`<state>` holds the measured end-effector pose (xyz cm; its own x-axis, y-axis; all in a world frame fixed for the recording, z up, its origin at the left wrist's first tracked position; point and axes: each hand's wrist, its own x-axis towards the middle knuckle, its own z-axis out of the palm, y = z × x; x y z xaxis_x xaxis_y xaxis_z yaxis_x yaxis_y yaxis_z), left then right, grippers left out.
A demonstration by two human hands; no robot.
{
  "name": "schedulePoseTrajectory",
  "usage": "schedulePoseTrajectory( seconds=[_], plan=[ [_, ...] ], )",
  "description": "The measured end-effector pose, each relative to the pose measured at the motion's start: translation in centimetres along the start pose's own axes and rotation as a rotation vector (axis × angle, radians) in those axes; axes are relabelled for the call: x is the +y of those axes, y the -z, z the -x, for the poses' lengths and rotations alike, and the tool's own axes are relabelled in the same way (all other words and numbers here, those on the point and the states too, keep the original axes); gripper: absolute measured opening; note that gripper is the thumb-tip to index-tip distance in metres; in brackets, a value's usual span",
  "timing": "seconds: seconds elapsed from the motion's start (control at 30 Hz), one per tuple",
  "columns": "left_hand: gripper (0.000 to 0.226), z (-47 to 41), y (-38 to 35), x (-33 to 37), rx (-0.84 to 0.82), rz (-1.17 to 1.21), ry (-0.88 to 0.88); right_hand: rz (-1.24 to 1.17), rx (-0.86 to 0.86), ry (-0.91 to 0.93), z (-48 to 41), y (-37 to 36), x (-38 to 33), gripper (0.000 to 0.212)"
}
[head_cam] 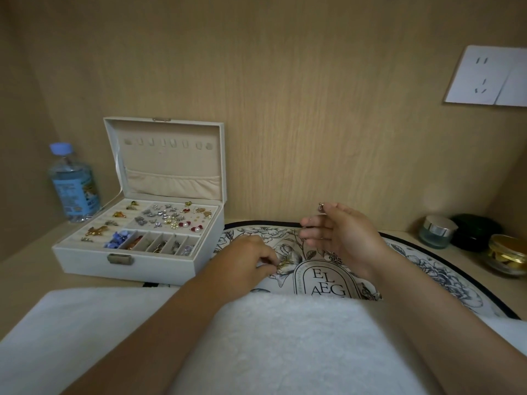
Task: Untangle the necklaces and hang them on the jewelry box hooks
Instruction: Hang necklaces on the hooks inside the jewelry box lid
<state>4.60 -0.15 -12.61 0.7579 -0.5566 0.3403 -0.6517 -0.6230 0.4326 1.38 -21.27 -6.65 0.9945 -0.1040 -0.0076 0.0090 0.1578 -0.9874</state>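
The white jewelry box (85,256) stands open at the left, and a row of empty hooks (168,143) runs inside its upright lid. Its tray holds several earrings and charms. On the floral mat (445,276), my left hand (245,259) pinches a gold necklace (284,265) with thumb and forefinger. My right hand (346,233) is raised above the mat and pinches the silver clasp end (321,207) of a thin necklace at its fingertips, the other fingers spread. A dark silver pendant (336,256) lies under that hand. The chains themselves are too fine to trace.
A water bottle (72,183) stands left of the box against the wooden back wall. At the right stand a clear glass jar (437,230), a dark green jar (476,235) and a gold-lidded jar (506,255). A white towel (285,343) covers the near edge.
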Motion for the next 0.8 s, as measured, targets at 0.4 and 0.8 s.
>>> schedulePoseTrajectory(
  seconds=[0.4, 0.8],
  plan=[
    [0.012, -0.3, -0.4, 0.0, 0.089, -0.016, 0.032, -0.177, 0.055, -0.011, -0.1, 0.0, -0.6, 0.028],
    [0.015, -0.5, 0.4, 0.8, 0.085, 0.336, 0.244, -0.097, 0.175, -0.015, -0.6, 0.7, -0.5, 0.016]
  ],
)
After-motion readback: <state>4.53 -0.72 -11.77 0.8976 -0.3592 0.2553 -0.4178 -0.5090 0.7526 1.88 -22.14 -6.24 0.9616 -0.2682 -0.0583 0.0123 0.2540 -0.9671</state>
